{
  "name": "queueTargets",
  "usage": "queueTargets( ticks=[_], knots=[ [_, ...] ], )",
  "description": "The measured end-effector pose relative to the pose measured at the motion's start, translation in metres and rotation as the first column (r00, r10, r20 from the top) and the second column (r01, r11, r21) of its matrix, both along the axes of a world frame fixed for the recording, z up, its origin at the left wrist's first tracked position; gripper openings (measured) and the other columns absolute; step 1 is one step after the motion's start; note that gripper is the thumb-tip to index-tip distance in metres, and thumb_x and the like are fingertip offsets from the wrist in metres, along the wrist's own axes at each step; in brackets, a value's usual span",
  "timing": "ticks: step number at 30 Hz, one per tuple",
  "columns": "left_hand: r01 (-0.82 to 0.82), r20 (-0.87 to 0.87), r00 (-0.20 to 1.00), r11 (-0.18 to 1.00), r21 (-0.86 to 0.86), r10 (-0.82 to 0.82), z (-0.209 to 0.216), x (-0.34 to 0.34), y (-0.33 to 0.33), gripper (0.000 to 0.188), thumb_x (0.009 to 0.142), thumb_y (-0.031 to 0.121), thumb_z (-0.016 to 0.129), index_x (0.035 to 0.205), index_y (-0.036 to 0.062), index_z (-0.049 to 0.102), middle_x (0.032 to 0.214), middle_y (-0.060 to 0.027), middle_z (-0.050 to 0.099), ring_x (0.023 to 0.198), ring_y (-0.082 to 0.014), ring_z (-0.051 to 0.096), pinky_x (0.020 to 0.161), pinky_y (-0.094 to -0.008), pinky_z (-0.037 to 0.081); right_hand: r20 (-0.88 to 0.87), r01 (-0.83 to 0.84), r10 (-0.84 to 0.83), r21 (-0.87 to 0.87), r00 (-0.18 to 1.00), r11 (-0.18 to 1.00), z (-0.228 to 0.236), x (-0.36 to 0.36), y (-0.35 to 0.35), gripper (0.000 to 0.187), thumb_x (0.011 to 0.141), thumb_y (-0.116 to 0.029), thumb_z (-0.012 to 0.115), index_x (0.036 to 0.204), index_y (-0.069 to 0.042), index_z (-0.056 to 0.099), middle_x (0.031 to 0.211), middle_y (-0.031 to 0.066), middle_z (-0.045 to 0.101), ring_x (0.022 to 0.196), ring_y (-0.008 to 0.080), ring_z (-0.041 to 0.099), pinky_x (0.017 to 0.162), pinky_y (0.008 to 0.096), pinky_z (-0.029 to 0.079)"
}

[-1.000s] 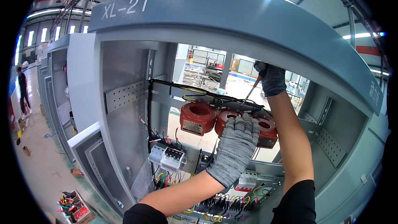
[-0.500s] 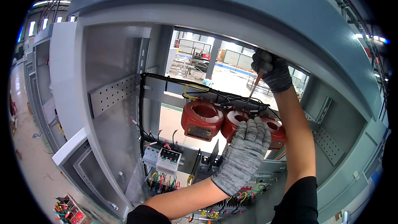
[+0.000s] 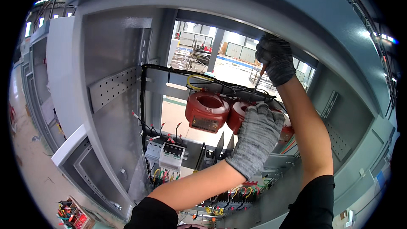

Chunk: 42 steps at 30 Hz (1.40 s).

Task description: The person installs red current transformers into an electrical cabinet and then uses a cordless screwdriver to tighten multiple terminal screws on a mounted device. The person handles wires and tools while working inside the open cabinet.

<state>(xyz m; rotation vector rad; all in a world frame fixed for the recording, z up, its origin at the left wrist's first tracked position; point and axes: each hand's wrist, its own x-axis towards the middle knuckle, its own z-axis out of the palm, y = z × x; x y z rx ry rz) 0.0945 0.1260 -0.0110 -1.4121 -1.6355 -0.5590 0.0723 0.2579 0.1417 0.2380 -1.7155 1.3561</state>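
Inside an open grey cabinet, a row of red ring-shaped coils hangs from a crossbar; the left coil is in full view. My left hand, in a grey knit glove, is closed around the middle red coil and covers most of it. My right hand, in a dark glove, is raised above and grips the handle of a screwdriver. Its shaft points down to the wiring at the top of the coils. A third coil shows partly behind my left hand.
Black cables run along the crossbar. A white breaker and terminals with coloured wires sit below the coils. A perforated grey bracket is on the left wall. A small parts box lies on the floor at lower left.
My view has moved closer and lower into the cabinet. The right hand has risen a little with the screwdriver; the left hand stays on the middle coil.
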Motion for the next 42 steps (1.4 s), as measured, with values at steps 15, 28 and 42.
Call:
queueTargets(
  ticks=[15,28,42],
  knots=[
    [0.239,0.054,0.971,0.938,-0.250,-0.233,0.043,-0.110,-0.094,0.081,0.070,0.055,0.071,0.132,0.0079,0.049,0.130,-0.0171,0.051,0.123,-0.0348,0.046,0.106,-0.0446,0.034,-0.127,-0.164,0.144,-0.165,0.981,0.972,0.009,0.000,0.009,0.019,0.088,-0.021,0.056,0.073,-0.013,0.048,0.056,0.0014,0.044,0.043,0.0152,0.041,0.040,0.0302,0.035],
    [0.281,0.129,0.959,0.915,-0.289,-0.253,0.040,-0.111,-0.078,0.077,0.073,0.061,0.067,0.129,0.0104,0.053,0.121,-0.0210,0.056,0.115,-0.0375,0.052,0.102,-0.0457,0.039,0.040,-0.514,0.520,-0.109,0.853,0.851,0.010,-0.003,0.030,0.024,0.089,-0.028,0.056,0.072,-0.011,0.049,0.061,0.0019,0.049,0.048,0.0157,0.043,0.049,0.0316,0.041],
    [0.292,0.169,0.952,0.922,-0.256,-0.255,0.039,-0.111,-0.077,0.073,0.071,0.056,0.071,0.127,0.0119,0.055,0.123,-0.0189,0.056,0.117,-0.0371,0.051,0.102,-0.0462,0.039,0.103,-0.453,0.441,0.236,0.891,0.860,0.028,-0.026,0.034,0.027,0.087,-0.030,0.058,0.080,-0.004,0.059,0.075,0.0059,0.058,0.059,0.0154,0.052,0.055,0.0297,0.047]
  ],
)
